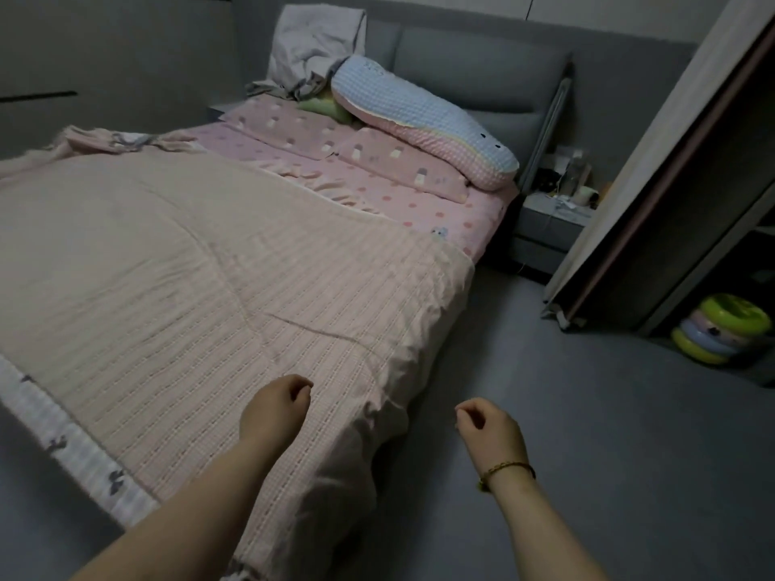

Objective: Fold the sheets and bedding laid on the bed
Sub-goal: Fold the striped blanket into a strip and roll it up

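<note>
Pale pink blanket [188, 266] spread flat on the bed [469, 215], lengthwise toward the headboard [461, 65]. Left hand [274, 406] hovers over its near corner; right hand [488, 425] hangs beside it, above the floor [566, 392]. Both loosely curled, empty.

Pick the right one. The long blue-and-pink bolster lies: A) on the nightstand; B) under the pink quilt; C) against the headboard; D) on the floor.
C: the bolster leans on the grey headboard, over a flat pink pillow.
</note>
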